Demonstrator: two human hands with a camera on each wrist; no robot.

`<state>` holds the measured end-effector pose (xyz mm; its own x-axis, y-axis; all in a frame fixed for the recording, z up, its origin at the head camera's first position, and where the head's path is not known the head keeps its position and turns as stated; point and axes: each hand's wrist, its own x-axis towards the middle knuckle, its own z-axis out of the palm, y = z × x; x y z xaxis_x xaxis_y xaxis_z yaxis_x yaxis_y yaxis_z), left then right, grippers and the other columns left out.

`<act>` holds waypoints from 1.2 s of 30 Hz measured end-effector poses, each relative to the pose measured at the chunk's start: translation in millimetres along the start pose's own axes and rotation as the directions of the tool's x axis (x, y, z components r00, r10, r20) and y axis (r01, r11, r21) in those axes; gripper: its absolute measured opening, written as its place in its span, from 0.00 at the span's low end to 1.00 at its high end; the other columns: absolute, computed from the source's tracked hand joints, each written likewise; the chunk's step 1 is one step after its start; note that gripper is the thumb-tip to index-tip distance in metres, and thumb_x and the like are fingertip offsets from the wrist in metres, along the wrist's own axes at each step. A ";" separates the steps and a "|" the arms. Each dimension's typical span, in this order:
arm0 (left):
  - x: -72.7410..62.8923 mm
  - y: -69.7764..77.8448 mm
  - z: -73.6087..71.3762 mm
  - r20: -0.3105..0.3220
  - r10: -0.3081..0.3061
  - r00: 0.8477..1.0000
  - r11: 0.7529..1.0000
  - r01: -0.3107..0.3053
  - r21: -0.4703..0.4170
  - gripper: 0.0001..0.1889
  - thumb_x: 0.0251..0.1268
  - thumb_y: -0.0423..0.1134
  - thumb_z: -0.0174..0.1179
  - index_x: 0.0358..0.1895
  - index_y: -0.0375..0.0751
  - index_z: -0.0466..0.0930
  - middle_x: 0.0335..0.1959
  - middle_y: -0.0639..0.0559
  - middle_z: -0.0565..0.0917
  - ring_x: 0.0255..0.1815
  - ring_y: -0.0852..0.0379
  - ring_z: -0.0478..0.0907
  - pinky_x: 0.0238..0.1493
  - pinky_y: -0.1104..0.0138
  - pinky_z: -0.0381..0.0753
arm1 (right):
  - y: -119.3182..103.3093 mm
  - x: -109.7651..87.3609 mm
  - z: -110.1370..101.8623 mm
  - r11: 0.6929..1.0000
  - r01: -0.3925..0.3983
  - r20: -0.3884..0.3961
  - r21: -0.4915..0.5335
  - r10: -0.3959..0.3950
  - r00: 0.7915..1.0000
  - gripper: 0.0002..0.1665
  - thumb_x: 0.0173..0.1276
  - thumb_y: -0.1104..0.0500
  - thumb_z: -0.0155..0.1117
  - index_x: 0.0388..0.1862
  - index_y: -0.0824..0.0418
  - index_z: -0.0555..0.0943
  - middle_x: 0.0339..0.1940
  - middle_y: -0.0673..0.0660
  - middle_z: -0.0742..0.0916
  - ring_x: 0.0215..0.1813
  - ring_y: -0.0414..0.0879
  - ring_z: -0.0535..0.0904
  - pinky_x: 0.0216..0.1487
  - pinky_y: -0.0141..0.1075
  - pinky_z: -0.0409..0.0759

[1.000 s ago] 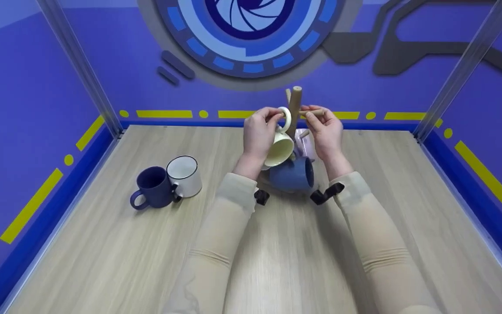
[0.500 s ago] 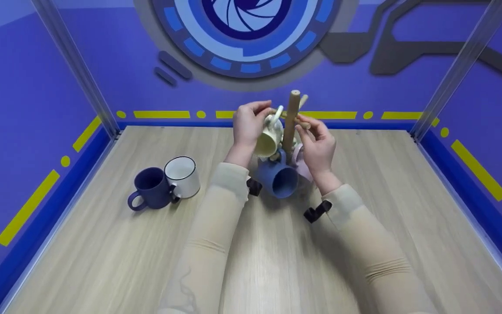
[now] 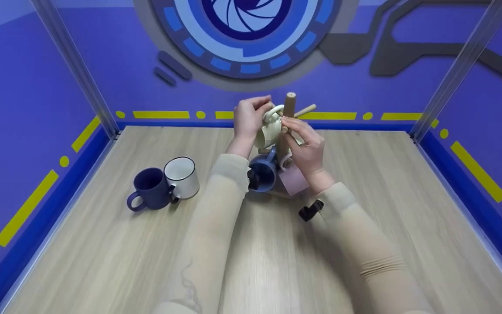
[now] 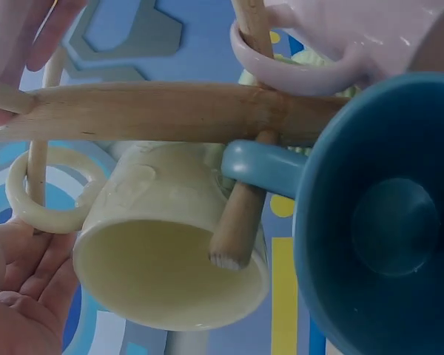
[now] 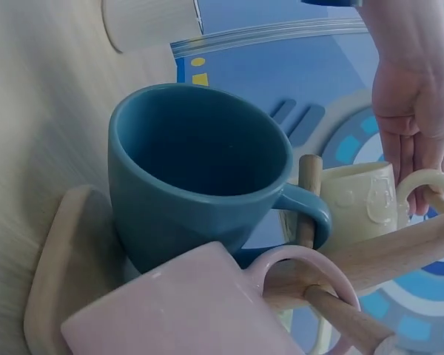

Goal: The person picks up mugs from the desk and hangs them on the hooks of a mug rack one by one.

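Note:
A wooden mug tree [image 3: 290, 104] stands between the two hands. On its left peg hangs a cream mug [image 3: 271, 133] by its handle, mouth tilted down. My left hand [image 3: 246, 120] pinches that peg's tip beside the handle. With thumb and fingers, my right hand [image 3: 305, 148] grips another upper peg near the post. Below, a blue mug [image 3: 264, 172] and a pink mug [image 3: 293, 179] hang by their handles from lower pegs. Behind the post, the left wrist view shows part of a pale green item [image 4: 303, 59], mostly hidden.
At left on the wooden table [image 3: 103, 244], a navy mug [image 3: 153, 192] and a white mug with a dark rim [image 3: 185, 183] stand upright side by side. Blue printed walls [image 3: 116, 56] close in the back and sides.
The mug tree has turned, bringing the blue mug leftward and the pink mug round to the front. My right hand has moved left and slightly down with its peg. My left hand has shifted slightly left.

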<state>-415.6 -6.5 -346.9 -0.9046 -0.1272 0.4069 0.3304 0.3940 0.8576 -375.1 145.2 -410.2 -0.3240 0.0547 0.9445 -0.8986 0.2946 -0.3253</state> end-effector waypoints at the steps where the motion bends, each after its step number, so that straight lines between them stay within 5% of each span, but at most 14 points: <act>1: -0.4 -0.1 0.3 -0.001 0.004 1.000 1.000 -0.004 0.006 0.13 0.68 0.40 0.69 0.53 0.45 0.90 0.51 0.51 0.91 0.55 0.57 0.88 0.54 0.73 0.85 | 0.4 -0.1 0.1 1.000 0.000 -0.003 -0.004 0.000 1.000 0.15 0.59 0.76 0.73 0.45 0.67 0.90 0.46 0.64 0.92 0.52 0.56 0.89 0.63 0.36 0.83; 12: -8.2 2.5 -1.4 -0.040 0.057 0.998 0.994 -0.053 0.091 0.14 0.71 0.39 0.66 0.57 0.45 0.87 0.54 0.50 0.90 0.58 0.55 0.87 0.59 0.70 0.84 | -1.1 3.7 1.1 1.000 -0.014 0.002 -0.022 0.014 1.000 0.12 0.61 0.73 0.73 0.44 0.66 0.90 0.46 0.63 0.92 0.52 0.55 0.89 0.61 0.35 0.84; 21: -57.6 -28.6 -19.7 -0.126 0.165 0.978 0.986 -0.159 0.052 0.17 0.71 0.31 0.63 0.60 0.35 0.84 0.60 0.39 0.86 0.65 0.43 0.82 0.69 0.58 0.79 | 0.3 0.6 0.2 1.000 -0.020 -0.001 0.015 0.020 1.000 0.13 0.61 0.76 0.72 0.44 0.67 0.89 0.45 0.64 0.92 0.52 0.54 0.89 0.61 0.35 0.84; 25: -88.0 -50.1 -44.7 -0.091 0.083 0.992 0.994 -0.076 0.074 0.16 0.71 0.35 0.64 0.59 0.33 0.85 0.58 0.39 0.87 0.64 0.42 0.83 0.68 0.55 0.79 | -1.1 1.8 1.8 0.999 -0.033 -0.010 0.039 0.033 0.999 0.13 0.60 0.77 0.71 0.43 0.68 0.89 0.45 0.66 0.92 0.53 0.51 0.89 0.61 0.35 0.84; 29: -111.6 -68.6 -80.6 -0.058 -0.068 0.996 0.979 0.078 0.189 0.16 0.73 0.36 0.63 0.58 0.32 0.85 0.56 0.39 0.88 0.62 0.42 0.84 0.66 0.54 0.80 | -1.6 0.8 2.6 0.998 -0.043 -0.012 0.037 0.043 0.999 0.12 0.61 0.77 0.71 0.43 0.69 0.89 0.45 0.66 0.91 0.53 0.48 0.89 0.59 0.33 0.85; 32: -118.3 -73.7 -107.7 -0.041 -0.166 0.985 0.940 0.171 0.296 0.18 0.74 0.38 0.61 0.59 0.31 0.83 0.56 0.37 0.88 0.60 0.41 0.85 0.64 0.53 0.81 | -1.3 -1.1 2.5 0.999 -0.042 -0.015 0.028 0.043 0.999 0.12 0.61 0.77 0.71 0.43 0.69 0.89 0.45 0.66 0.92 0.53 0.47 0.88 0.58 0.32 0.85; 36: -125.7 -74.8 -142.6 -0.055 -0.279 0.959 0.834 0.270 0.481 0.17 0.72 0.38 0.61 0.56 0.29 0.83 0.54 0.32 0.86 0.58 0.36 0.83 0.61 0.48 0.81 | -2.2 -1.1 2.6 0.999 -0.045 -0.020 0.030 0.045 0.999 0.12 0.61 0.77 0.71 0.42 0.69 0.89 0.45 0.66 0.92 0.53 0.48 0.88 0.58 0.32 0.85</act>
<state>-288.2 -149.7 -417.4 -0.9446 -0.2817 0.1686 -0.0982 0.7325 0.6737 -373.5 142.1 -410.7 -0.3584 0.0872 0.9295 -0.8917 0.2631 -0.3684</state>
